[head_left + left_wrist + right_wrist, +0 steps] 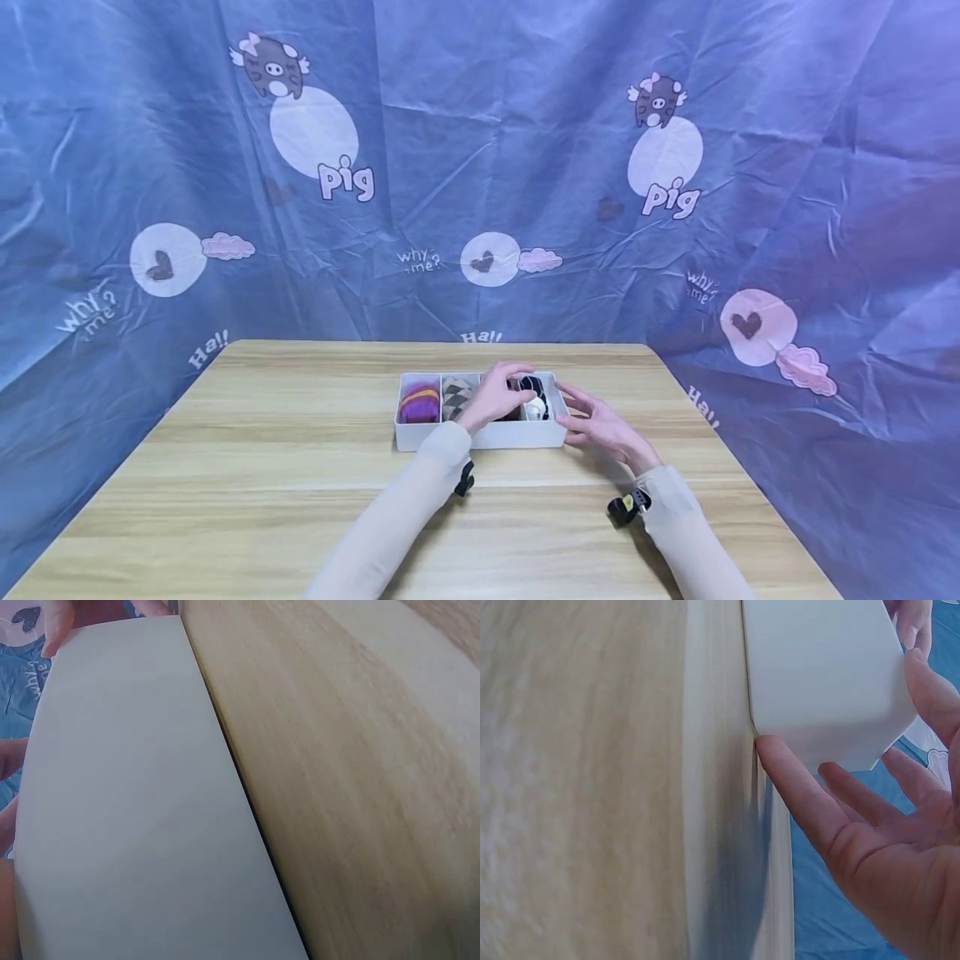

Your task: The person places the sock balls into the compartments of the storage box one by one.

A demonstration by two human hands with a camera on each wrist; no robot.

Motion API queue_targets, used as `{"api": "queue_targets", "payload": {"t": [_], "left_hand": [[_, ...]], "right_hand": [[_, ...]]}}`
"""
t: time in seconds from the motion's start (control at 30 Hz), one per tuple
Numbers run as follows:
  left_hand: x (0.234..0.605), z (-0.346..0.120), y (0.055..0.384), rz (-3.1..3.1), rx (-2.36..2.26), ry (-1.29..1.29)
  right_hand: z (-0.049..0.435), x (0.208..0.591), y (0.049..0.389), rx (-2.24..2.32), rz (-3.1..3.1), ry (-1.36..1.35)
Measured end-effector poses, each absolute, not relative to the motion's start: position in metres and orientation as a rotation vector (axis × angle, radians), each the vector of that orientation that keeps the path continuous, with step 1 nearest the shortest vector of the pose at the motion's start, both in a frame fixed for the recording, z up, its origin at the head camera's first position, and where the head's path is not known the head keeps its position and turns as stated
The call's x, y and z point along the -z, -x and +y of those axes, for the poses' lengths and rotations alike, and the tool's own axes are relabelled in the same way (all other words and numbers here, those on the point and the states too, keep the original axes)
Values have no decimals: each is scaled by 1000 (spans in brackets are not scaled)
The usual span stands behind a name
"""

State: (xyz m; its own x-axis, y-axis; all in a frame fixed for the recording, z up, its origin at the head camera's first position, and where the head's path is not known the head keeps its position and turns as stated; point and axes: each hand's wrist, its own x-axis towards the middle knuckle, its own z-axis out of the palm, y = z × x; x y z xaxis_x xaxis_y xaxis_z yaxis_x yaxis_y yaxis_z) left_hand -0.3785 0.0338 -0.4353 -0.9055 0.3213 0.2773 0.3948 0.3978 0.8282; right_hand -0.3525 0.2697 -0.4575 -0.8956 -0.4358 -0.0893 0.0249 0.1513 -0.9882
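Observation:
A white divided box (450, 437) stands on the table. In its leftmost compartment lies a purple bundle with an orange stripe (420, 405). A grey-and-beige checked bundle (454, 397) sits beside it. My left hand (495, 398) reaches over the front wall into the right half, covering much of a dark item. Its thumb is at a black-and-white bundle (536, 403) in the right part; whether it pinches anything is hidden. At the box's right end, my right hand (603, 429) touches the end wall with spread, fairly straight fingers (791, 780).
The wooden table (262, 483) extends around the box. A blue printed cloth (420, 167) hangs behind the table and along both sides. Each wrist carries a small black camera strap.

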Motion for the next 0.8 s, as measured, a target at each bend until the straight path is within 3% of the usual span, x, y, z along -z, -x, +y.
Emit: {"api": "queue_targets", "payload": {"t": [0.5,0.8], "left_hand": [[434,11,373,-2464,1618,639],[434,-21,356,-2553,1518,592]], "right_hand": [[266,449,355,1736,2168,356],[241,442,349,1326,2807,357]]}}
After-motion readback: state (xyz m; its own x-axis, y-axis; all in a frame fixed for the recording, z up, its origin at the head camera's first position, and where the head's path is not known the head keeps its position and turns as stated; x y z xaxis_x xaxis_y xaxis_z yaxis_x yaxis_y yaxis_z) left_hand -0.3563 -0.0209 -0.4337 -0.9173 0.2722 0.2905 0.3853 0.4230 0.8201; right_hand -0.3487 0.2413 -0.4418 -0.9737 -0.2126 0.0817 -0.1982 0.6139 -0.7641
